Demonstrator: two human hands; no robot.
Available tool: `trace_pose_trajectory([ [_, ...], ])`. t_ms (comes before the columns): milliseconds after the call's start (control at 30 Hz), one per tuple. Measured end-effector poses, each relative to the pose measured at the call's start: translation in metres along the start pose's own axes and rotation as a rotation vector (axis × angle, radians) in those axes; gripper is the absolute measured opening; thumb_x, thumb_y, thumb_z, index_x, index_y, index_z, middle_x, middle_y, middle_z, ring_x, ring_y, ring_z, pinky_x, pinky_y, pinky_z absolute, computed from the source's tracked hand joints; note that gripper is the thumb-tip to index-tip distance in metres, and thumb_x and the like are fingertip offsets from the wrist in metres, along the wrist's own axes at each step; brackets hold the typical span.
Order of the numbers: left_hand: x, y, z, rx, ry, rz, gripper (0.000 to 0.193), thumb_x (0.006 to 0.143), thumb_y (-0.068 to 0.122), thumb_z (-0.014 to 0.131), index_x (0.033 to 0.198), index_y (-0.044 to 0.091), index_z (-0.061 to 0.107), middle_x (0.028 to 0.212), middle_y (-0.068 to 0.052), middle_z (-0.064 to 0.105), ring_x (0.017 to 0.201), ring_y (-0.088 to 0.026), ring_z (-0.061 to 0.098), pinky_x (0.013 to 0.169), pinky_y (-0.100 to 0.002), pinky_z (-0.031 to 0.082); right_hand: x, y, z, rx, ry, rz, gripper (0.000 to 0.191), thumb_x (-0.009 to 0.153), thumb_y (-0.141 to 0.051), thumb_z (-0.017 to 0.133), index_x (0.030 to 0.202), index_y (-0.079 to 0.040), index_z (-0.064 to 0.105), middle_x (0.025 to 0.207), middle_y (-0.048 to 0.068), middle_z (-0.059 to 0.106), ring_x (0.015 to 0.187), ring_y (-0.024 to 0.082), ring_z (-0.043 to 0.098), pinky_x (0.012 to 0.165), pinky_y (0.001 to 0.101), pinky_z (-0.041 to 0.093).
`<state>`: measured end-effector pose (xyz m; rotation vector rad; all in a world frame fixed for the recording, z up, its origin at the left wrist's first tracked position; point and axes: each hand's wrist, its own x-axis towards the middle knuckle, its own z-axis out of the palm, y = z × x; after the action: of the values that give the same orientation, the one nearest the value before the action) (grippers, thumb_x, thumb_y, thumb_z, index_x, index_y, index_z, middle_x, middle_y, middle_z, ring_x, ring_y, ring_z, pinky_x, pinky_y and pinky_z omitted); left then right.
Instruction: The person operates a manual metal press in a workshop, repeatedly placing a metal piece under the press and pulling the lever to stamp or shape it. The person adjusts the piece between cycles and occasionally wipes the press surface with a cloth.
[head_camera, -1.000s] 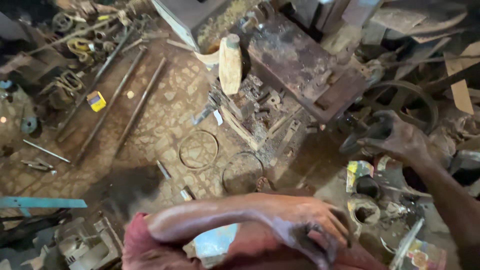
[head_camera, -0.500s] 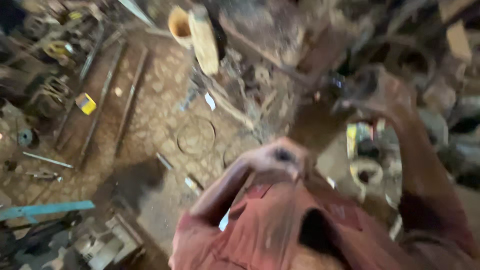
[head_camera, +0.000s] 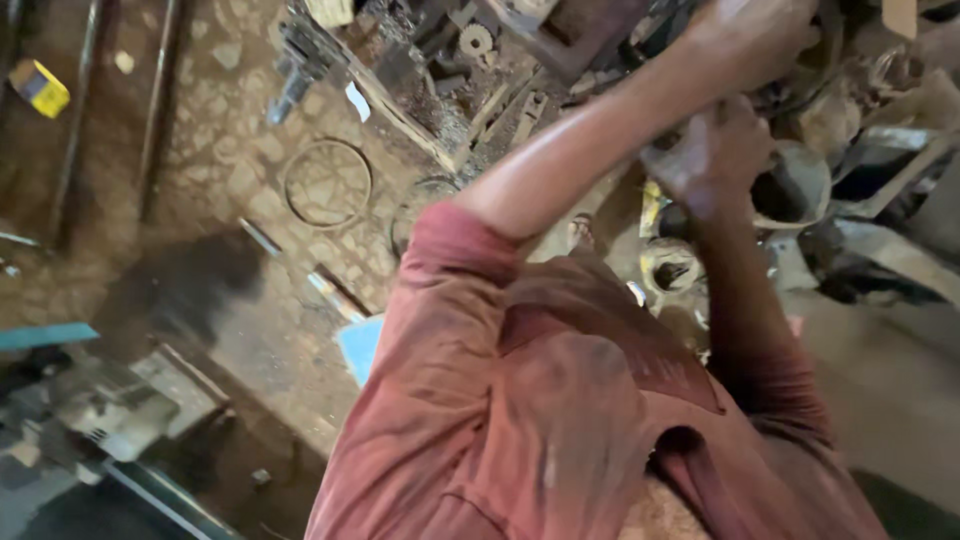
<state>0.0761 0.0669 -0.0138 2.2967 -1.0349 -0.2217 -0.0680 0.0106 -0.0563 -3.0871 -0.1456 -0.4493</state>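
Note:
My left arm in a rolled red sleeve stretches up and right, and my left hand rests on a heap of dark metal parts at the top right. Its fingers are hidden among the scrap. Just below it my right hand is curled into a fist beside a round metal ring-shaped part. Whether the fist holds anything is hidden. My red shirt fills the lower middle of the view.
On the stone floor lie two wire hoops, long steel rods, a yellow box and a pale blue board. A small gear sits in scrap at the top. A grey machine stands lower left.
My left hand has swung from in front of my chest up to the scrap heap beside my right hand. The view has tilted down and shifted, so the floor items have moved up and left.

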Motion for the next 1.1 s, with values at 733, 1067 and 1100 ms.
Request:
trace_pose_trajectory([
  [733, 0.045, -0.058, 0.139, 0.48, 0.344, -0.125, 0.029, 0.081, 0.017, 0.064, 0.106, 0.005, 0.072, 0.081, -0.015, 0.069, 0.078, -0.035, 0.068, 0.067, -0.051, 0.052, 0.005, 0.109, 0.071, 0.06, -0.276, -0.527, 0.02, 0.09, -0.027, 0.067, 0.078, -0.012, 0.072, 0.075, 0.014, 0.069, 0.075, 0.031, 0.067, 0.067, 0.0455, 0.052],
  [1067, -0.006, -0.001, 0.087, 0.21, 0.191, -0.446, 0.032, 0.086, 0.012, 0.056, 0.115, 0.01, 0.069, 0.085, -0.018, 0.072, 0.078, -0.038, 0.071, 0.067, -0.052, 0.055, 0.06, 0.202, 0.01, 1.122, -0.661, -0.172, 0.034, 0.092, -0.024, 0.075, 0.123, -0.008, 0.073, 0.093, 0.007, 0.075, 0.084, 0.023, 0.064, 0.078, 0.0408, 0.056],
  [1100, -0.012, 0.014, 0.084, 0.208, 0.197, -0.558, 0.03, 0.089, 0.015, 0.059, 0.116, 0.006, 0.067, 0.091, -0.017, 0.072, 0.085, -0.037, 0.071, 0.077, -0.058, 0.052, 0.069, 0.208, 0.02, 1.205, -0.479, -0.088, 0.032, 0.097, -0.025, 0.075, 0.122, -0.006, 0.07, 0.097, 0.009, 0.073, 0.087, 0.022, 0.065, 0.081, 0.0399, 0.055],
])
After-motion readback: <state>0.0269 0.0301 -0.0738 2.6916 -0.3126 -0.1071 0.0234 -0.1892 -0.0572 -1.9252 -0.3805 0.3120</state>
